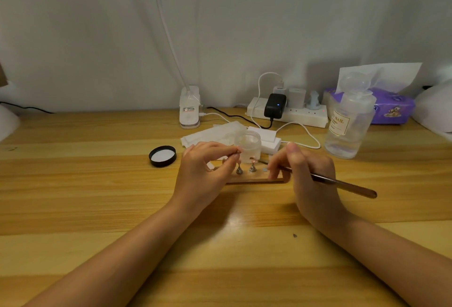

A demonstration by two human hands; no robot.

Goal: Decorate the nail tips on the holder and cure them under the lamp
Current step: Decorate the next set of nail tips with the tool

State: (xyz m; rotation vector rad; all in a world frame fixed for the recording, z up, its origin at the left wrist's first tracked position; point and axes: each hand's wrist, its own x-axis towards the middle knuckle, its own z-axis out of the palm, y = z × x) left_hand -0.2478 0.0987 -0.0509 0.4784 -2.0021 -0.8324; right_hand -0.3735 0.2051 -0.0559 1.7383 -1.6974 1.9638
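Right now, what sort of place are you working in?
Probably a home desk set up for nail art: a wooden table against a curtained wall, with a power strip, a tissue pack and a labelled nail-liquid bottle.

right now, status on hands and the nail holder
Left hand pinching something small over the holder. Right hand gripping brush, tip near the stands. Open jar close behind.

Crowded at twelve, open at six

Small clear glass jar (248,146) and black round lid (162,156) block twelve and ten o'clock; bare wooden table (232,257) at six.
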